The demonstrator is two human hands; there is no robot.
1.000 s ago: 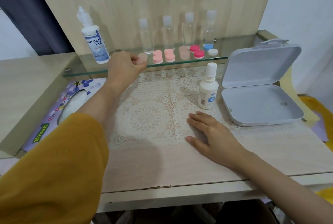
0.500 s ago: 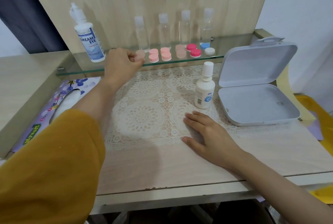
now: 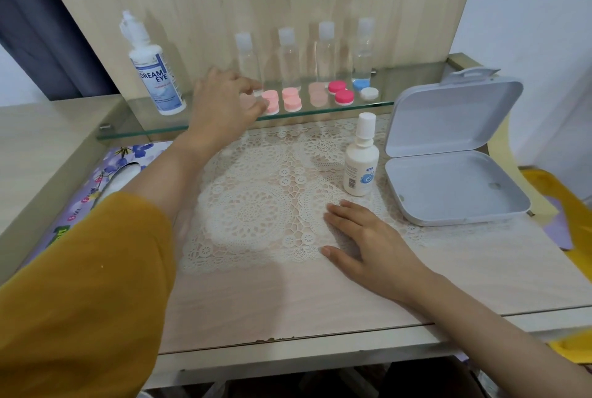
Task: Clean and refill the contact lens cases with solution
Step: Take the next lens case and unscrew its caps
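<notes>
left hand [image 3: 221,102] is up at the glass shelf [image 3: 144,128], upper middle of frame, fingers apart and blurred around the leftmost pale lens case [image 3: 248,99]. can't tell if they actually grip it yet. right hand [image 3: 368,243] lies flat on the lace mat [image 3: 250,211], lower right of centre, fingers straight and slightly spread, holding nothing. the other lens cases [image 3: 291,99] sit in a tight row to the right on the same shelf, with clear bottles [image 3: 290,57] just behind them. step looks like fetching the first case down to the mat. advice: pinch the case by its sides, lift straight up before pulling back, since the pink neighbour is just beside it and the bottle behind is close to the fingertips. keep it level in case there's old fluid inside. set it mid-mat, near the small white bottle [image 3: 360,160] so the right hand can reach both. the big bottle [image 3: 153,77] at upper left is close to the wrist, so watch the pull-back.
</notes>
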